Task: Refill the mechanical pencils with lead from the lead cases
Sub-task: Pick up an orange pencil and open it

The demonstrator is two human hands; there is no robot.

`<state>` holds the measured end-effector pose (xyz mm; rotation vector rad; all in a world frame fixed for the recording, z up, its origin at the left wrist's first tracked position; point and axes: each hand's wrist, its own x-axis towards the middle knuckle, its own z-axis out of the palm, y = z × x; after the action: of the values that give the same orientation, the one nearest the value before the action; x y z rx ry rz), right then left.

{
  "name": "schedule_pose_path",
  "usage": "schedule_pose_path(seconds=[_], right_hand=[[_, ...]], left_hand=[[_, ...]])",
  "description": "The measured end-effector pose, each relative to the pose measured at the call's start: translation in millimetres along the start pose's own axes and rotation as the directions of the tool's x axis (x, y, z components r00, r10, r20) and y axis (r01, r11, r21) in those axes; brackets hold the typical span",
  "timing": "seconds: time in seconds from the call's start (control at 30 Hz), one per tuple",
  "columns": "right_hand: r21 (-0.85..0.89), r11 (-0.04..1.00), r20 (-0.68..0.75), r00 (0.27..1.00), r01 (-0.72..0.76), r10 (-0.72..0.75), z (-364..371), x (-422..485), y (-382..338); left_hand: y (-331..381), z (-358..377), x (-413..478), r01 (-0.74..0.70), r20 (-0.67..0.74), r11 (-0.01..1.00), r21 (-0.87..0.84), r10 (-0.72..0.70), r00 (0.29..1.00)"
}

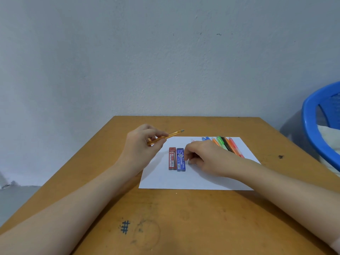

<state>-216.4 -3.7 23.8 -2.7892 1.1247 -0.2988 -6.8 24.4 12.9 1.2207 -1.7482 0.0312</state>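
- Grips the amber pencil (165, 137) between thumb and curled fingers of the left hand (141, 144), raised above the counter (165, 218) near the far left corner of the paper sheet (193, 179), grey end pointing right and away.
- Rests the right hand (202, 157) on the sheet, fingers curled under, just beside the blue lead case (181, 160). Shows a small grey bit at the fingertips (a cap, perhaps), but cannot tell whether pinched or merely covered.
- Looks like an early step: one pencil picked, no case lifted yet. Finds the red lead case (172, 159) flat on the sheet, touching the blue one side by side, both apparently closed.
- Calls next for taking up a case, opening it and feeding thin lead into the pencil's barrel, with both hands steady and close.
- Keeps the other pencils (226, 145) in a row behind the right hand, near the sheet's far edge.
- Offers open room on the near counter. Meets a blue plastic rim (312, 126) beyond the right edge and a wall behind the far edge.
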Motion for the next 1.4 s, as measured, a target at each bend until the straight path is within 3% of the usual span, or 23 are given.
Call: schedule_pose_path(seconds=[0.13, 0.23, 0.37, 0.5, 0.93, 1.23, 1.4], right_hand=[[0.029, 1.000, -0.014, 1.000, -0.002, 0.002, -1.3, -2.6, -0.3], [0.090, 0.996, -0.135, 0.991, 0.008, 0.004, -5.6, -3.6, 2.7], [0.206, 0.979, -0.437, 0.896, 0.011, 0.082, -6.9, -0.7, 7.0], [0.222, 0.975, -0.558, 0.819, -0.010, 0.135, -7.4, 0.4, 8.8], [0.229, 0.973, -0.554, 0.824, 0.012, 0.120, -7.2, 1.3, 10.2], [0.279, 0.959, -0.557, 0.804, -0.059, 0.211, -9.7, 1.6, 12.0], [0.310, 0.939, -0.396, 0.877, -0.152, 0.273, -12.7, 3.3, 19.6]], left_hand=[[1.0, -0.2, -0.2, 0.012, 0.007, 1.000, -0.002, -0.012, 1.000], [2.0, -0.9, -0.8, 0.006, 0.017, 1.000, 0.003, -0.006, 1.000], [5.0, -1.5, -1.5, -0.004, 0.032, 1.000, 0.008, 0.004, 0.999], [4.8, -0.4, -2.1, -0.032, 0.059, 0.999, -0.025, 0.033, 0.998], [4.8, 2.3, -3.7, -0.053, 0.092, 0.996, -0.069, 0.059, 0.994], [3.7, 2.6, -3.3, -0.039, 0.084, 0.997, -0.074, 0.045, 0.995], [3.4, 0.2, -2.6, -0.012, 0.065, 0.999, -0.053, 0.015, 0.998]])
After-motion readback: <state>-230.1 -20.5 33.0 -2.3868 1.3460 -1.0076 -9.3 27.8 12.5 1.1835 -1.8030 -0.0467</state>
